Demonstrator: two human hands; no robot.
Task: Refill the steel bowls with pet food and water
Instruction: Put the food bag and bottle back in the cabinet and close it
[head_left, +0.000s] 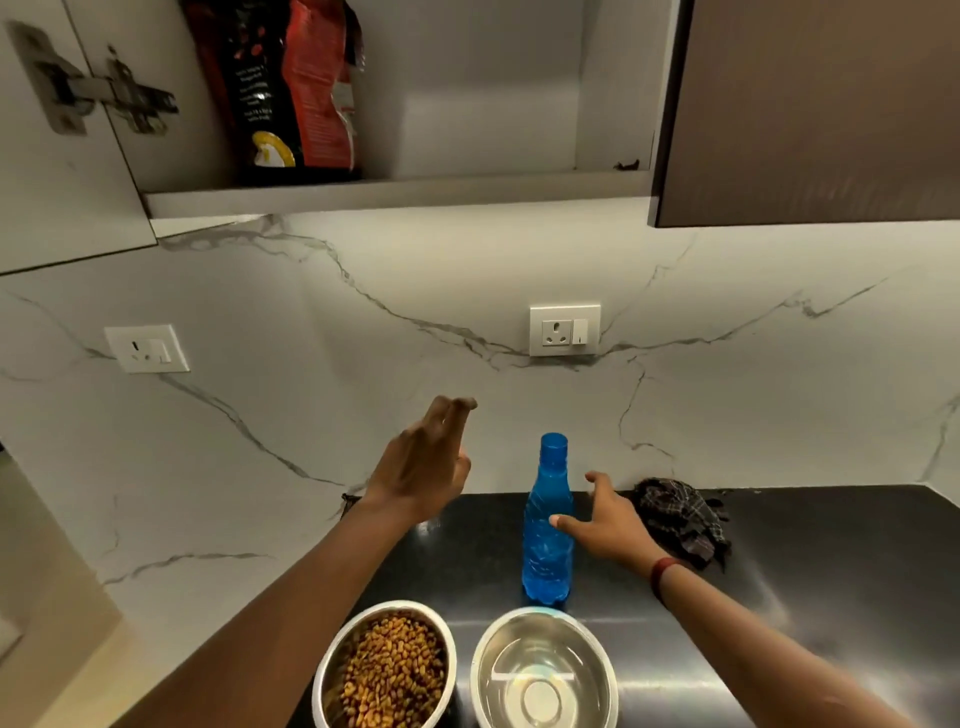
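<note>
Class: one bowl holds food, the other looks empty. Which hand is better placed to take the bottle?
The right hand: open, its thumb already at the blue bottle. The left hand hangs raised, apart from it.

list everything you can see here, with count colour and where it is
round steel bowl of brown kibble: 1, silver, counter front, left
round steel bowl of water: 1, silver, counter front, right
capped blue plastic bottle: 1, blue, upright behind bowls
red and black pet food bag: 1, open cupboard shelf
dark checked cloth: 1, crumpled by wall
white wall sockets: 2, marble backsplash
black counter: 1
left hand: raised, empty
right hand: open beside bottle
</note>
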